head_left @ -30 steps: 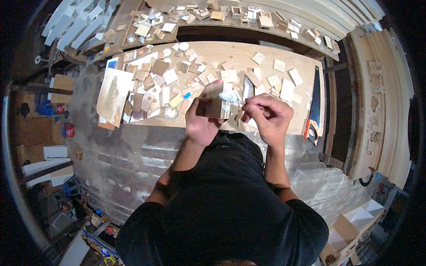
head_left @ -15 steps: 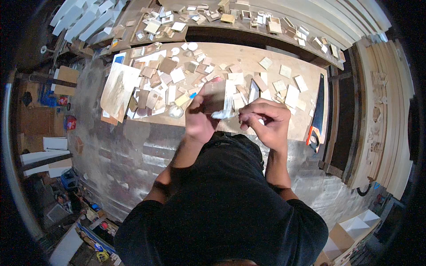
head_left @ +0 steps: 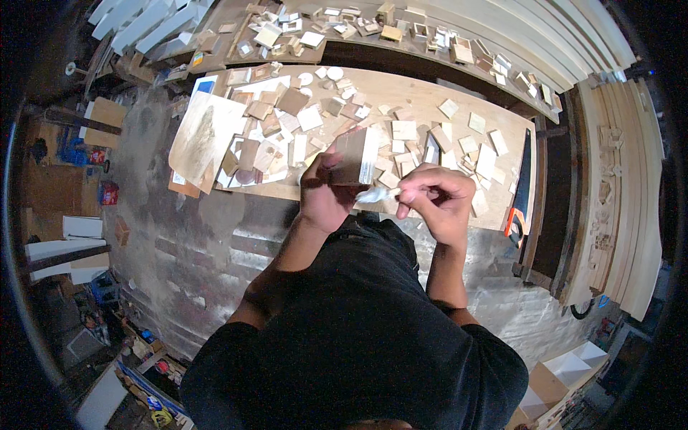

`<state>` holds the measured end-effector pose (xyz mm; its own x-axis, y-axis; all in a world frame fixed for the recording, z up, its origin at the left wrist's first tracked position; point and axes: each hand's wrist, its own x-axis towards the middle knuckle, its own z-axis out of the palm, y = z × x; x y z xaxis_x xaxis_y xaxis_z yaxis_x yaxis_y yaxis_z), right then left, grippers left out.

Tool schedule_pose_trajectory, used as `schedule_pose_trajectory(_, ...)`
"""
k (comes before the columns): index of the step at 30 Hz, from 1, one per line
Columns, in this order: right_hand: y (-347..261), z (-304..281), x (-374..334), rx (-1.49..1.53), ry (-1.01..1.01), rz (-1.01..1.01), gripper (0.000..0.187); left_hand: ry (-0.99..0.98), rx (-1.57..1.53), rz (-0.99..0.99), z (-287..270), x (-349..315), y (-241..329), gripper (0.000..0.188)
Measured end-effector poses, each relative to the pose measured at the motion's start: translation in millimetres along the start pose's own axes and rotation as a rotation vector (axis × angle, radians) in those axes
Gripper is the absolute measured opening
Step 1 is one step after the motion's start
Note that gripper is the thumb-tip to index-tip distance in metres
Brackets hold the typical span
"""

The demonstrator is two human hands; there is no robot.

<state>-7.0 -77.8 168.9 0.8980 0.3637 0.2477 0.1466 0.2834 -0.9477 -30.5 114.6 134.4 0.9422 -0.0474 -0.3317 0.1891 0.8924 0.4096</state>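
My left hand (head_left: 322, 199) is wrapped round a small wooden box or block (head_left: 349, 156) with a brown face and a pale right side. White streaks show low on that pale side. My right hand (head_left: 441, 202) pinches a thin pale stick-like applicator (head_left: 375, 194), whose end is coated in something white and wet-looking. That white end lies just below the block's lower right corner, close to my left palm; whether it touches the wood I cannot tell. The kind of applicator is hidden by the coating.
Loose wood pieces (head_left: 292, 101) cover much of the plywood worktable (head_left: 401, 93). A handsaw (head_left: 514, 223) with an orange and black handle lies at its right edge. Behind runs a shelf with small wooden boxes (head_left: 461, 49). Long boards (head_left: 634, 186) stand at the right.
The white end has moved from the block's pale side down to just below its lower corner. My right hand has shifted slightly down and right. The whole view has turned a little.
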Motion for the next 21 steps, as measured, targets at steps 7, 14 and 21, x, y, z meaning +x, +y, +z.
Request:
schedule_pose_trajectory(7, 21.2, 77.0, 24.7, -0.095, 0.273, -0.004, 0.010, -0.207, 0.091, -0.053, -29.6, -31.3, 73.6, 0.061)
schedule_pose_trajectory(14, 23.1, 130.9, 20.4, -0.107, 0.158, -0.165, 0.008, -0.066, 0.131, -0.064, -43.2, -59.8, 115.4, 0.058)
schedule_pose_trajectory(21, 28.3, 164.1, 37.3, -0.100, 0.339, -0.144, 0.008, -0.103, 0.168, -0.081, -54.0, -66.6, 138.5, 0.057)
